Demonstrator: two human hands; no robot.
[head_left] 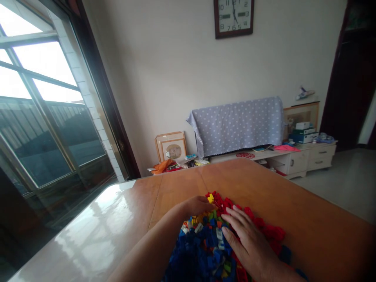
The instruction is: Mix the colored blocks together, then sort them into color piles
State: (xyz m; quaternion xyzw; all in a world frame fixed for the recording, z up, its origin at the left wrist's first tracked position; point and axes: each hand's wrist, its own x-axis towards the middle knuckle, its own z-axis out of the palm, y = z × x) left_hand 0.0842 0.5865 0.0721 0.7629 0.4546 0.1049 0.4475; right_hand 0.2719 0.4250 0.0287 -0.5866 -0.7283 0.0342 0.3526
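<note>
Pile of small coloured bricks (210, 235) on the table (182, 186), directly between and beneath my hands. Blue pieces dominate the near part; yellow and orange lie at the left by my wrist, with green and white pieces mixed through the middle. A red mass (273, 232) borders the far and right sides; its make-up is too blurred to tell.

Left hand (199, 206): at the pile's far left edge, fingers bent inward, tips partly hidden; cannot tell whether it grips anything. Yellow brick (210, 198) just beside these fingers.

Right hand (248, 237): over the right side of the pile, palm down, fingers extended, thumb spread apart, grasping nothing visible.

Beyond the table: dotted cloth (235, 125) over a low cabinet (296, 161); window at left.
</note>
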